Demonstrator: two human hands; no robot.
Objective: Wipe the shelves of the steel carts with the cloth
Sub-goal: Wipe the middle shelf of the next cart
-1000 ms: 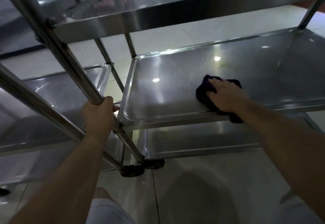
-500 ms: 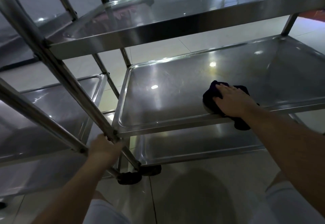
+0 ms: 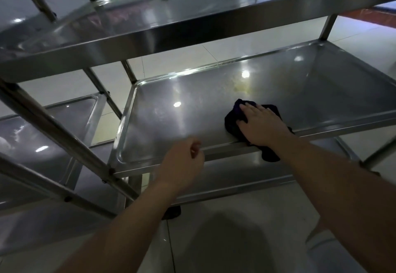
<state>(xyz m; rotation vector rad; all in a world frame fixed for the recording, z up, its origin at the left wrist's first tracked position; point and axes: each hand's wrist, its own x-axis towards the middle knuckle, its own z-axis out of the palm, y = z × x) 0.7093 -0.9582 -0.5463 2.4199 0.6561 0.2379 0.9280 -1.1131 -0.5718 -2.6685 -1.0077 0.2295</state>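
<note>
Cloth (image 3: 233, 120): dark, soft and limp rag, bunched on the middle shelf (image 3: 192, 122) at the front edge, right of centre. One corner hangs over the front lip.
Cloth handling: light, with no stiffness, so it folds under any push. It likely slides easily on polished steel. Control it by flat pressure from above, not by a pinch at one corner.
Right hand (image 3: 260, 128): lies palm-down on the cloth with fingers straight and spread, pressing it to the shelf. No fingers curl round the fabric.
Left hand (image 3: 182, 165): hovers at the front rim of the middle shelf, left of the cloth, fingers loosely curled. It appears to hold nothing; contact with the rim cannot be told.
Shelf: rigid steel tray with a raised rim and rounded corners. The surface is smooth and reflective.
Stain (image 3: 241, 88): yellowish smear on the shelf toward the back edge, beyond the cloth and apart from it.
Hold point: centre of the bunched cloth, palm over the bulk, so that the loose corner is drawn back onto the shelf.
Risk: the hanging corner may drag the cloth off the front lip if pressure lifts.
</note>
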